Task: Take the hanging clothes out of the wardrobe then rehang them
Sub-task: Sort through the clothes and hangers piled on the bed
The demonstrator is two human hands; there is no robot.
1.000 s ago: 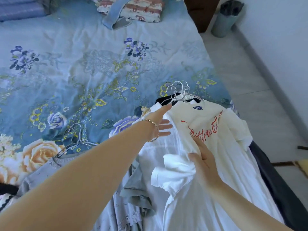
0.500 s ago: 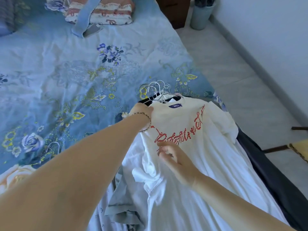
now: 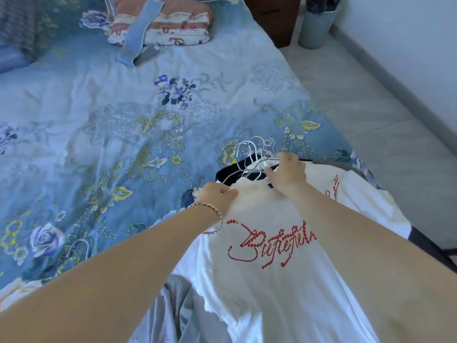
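Your left hand pinches the near shoulder of the white T-shirt with red beaded lettering, fingers bunched on the cloth just beside the collar. A thin beaded bracelet circles that wrist. Your right hand is at the collar itself, thumb and fingers curled round the necks of the bunch of silver wire hangers. Their hooks fan out away from you, lying on the bed.

The T-shirt lies face up on top of a pile, with a black garment showing beneath its collar and a grey-blue garment crumpled against its left hem. The pile runs along the right edge of the bed, and dark cloth spills over that edge on your right.

To the left of the hooks and beyond them, the blue floral bedspread stretches flat. One more wire hook lies on it well to your left. A folded red-and-white striped quilt sits at the far end with a blue strap draped over it.

To your right, pale floor tiles run along the bed as far as the white wall. At the far end of that strip stand a grey-green plastic bin and a brown wooden cabinet.
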